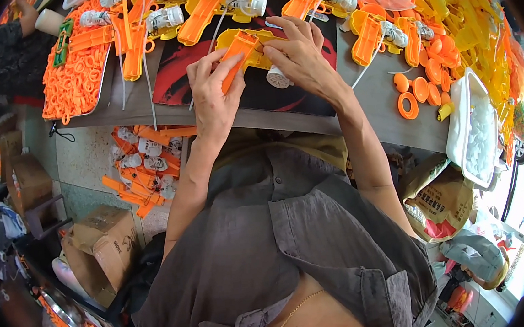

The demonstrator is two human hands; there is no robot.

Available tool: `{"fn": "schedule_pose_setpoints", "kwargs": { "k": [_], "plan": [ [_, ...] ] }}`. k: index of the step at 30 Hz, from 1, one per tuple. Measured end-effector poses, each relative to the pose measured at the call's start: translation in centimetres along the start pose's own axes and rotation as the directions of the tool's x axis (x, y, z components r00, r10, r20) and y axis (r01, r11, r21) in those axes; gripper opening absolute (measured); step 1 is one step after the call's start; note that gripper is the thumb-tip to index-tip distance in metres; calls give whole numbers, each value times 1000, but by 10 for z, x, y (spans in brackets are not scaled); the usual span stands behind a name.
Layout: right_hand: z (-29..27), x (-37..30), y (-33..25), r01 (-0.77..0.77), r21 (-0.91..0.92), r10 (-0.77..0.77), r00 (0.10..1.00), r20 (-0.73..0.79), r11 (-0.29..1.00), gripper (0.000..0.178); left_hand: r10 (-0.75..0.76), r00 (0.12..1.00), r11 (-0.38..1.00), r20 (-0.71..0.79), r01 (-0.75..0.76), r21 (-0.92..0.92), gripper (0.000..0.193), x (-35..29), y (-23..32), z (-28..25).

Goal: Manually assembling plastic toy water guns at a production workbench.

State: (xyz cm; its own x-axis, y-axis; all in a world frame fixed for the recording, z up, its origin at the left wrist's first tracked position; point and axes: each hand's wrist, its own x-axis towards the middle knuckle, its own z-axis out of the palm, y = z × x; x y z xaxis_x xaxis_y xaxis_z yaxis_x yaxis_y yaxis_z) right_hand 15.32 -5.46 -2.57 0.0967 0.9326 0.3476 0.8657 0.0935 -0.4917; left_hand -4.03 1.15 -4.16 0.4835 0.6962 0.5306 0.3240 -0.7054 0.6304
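Note:
Over a black and red mat (172,87), both my hands are on one toy gun. My left hand (215,102) is closed round its orange grip (238,51), thumb and fingers on either side. My right hand (306,61) bends its fingers over the yellow body (258,58) of the same gun, partly hiding it. A white round part with small holes (278,77) shows below my right fingers; whether it is fixed to the gun I cannot tell. Similar orange and yellow toy guns (200,17) with white mechanisms lie along the far side, some with thin white strips hanging down.
At left, a tray (102,90) holds small orange rings and a green piece (62,43). Orange caps and rings (420,89) lie at right, beside a yellow parts heap (472,23). A white bin (458,120) of translucent pieces overhangs an open sack (444,193).

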Motion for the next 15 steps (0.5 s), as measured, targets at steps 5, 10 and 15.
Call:
{"fn": "schedule_pose_setpoints", "kwargs": {
  "k": [5, 10, 15],
  "plan": [
    [-5, -2, 1, -32, 22, 33, 999, -5, 999, 34, 22, 1000, 999, 9, -23, 28, 31, 0, -1, 4],
    [-9, -6, -3, -35, 6, 35, 996, -85, 999, 28, 66, 998, 988, 15, -67, 137, 28, -1, 1, 4],
    [-31, -5, -6, -66, 84, 81, 978, -193, 994, 19, 142, 987, 976, 73, -152, 158, 23, 6, 0, 0]
  ]
}}
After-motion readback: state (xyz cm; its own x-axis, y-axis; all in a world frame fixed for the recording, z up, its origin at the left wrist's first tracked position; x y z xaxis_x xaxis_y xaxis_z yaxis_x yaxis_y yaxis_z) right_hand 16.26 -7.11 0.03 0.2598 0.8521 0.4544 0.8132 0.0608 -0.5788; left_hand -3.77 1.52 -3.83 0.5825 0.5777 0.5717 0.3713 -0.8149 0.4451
